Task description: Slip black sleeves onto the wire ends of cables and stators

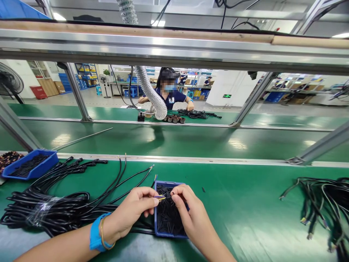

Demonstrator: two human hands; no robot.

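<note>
Between the thumb and forefinger of my left hand (136,205) are the thin coloured wires (161,198) of a cable end, yellow and purple, pointing right. My right hand (189,207) pinches a short black sleeve (172,193), mostly hidden by the fingertips, a small gap away from the wire tips. Both hands are over a blue bin (170,235) of short black tubes (167,216). To the left lies a bundle of black cables (54,207) wrapped in clear film, with several loose ends reaching toward the bin.
Another blue bin (51,160) of black pieces stands at far left. More black cables (324,203) with bare ends lie at right. One stray tube (203,189) is on the green bench. Across the metal frame (174,54), a co-worker (170,92) sits behind a flexible duct (149,92).
</note>
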